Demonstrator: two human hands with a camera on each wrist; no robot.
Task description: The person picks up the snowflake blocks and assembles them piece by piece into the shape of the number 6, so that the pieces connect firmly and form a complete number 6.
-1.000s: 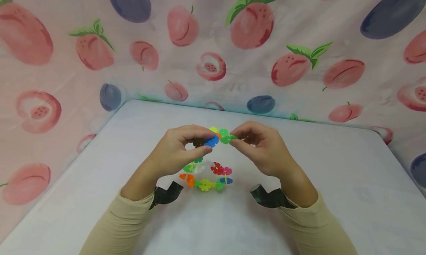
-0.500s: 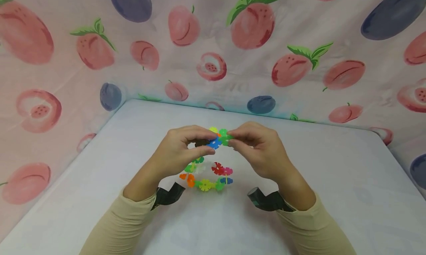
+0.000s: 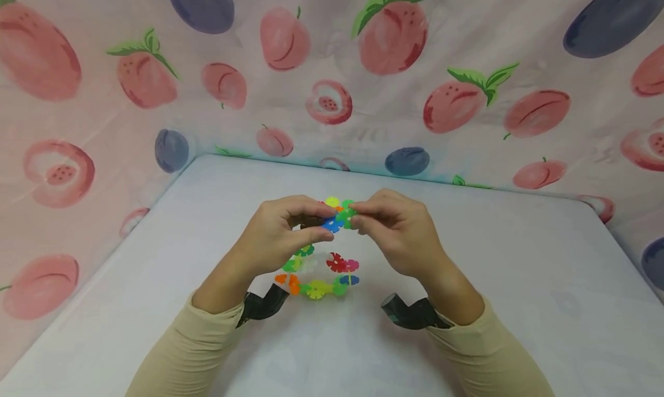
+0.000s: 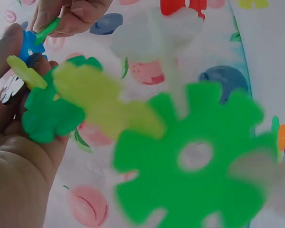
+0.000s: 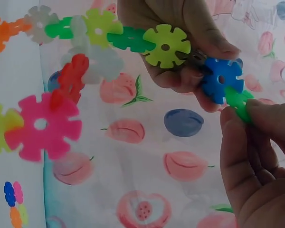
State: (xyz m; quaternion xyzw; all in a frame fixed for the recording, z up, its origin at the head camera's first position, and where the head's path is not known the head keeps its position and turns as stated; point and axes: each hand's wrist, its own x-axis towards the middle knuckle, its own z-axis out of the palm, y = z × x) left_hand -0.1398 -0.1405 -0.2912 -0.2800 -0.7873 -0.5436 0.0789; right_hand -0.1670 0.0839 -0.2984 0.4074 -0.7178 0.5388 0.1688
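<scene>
My left hand pinches a blue notched flower-shaped disc between thumb and fingers. My right hand pinches a green disc, whose edge meets the rim of the blue one. Whether their slots are interlocked cannot be told. A chain of joined plastic discs hangs beneath the left hand in a curved loop, with a yellow disc at its bottom and a red disc near its right end. In the left wrist view a big blurred green disc of that chain fills the foreground.
Beyond the hands, more loose discs lie on the white table, among them a yellow one; the hands partly hide them. A fruit-printed cloth stands behind the table. Black camera mounts jut from both wrists.
My right hand has moved left, bringing the green disc from beside the blue one into contact with its edge. The hanging chain has swung slightly left. My left hand stays nearly in place.
</scene>
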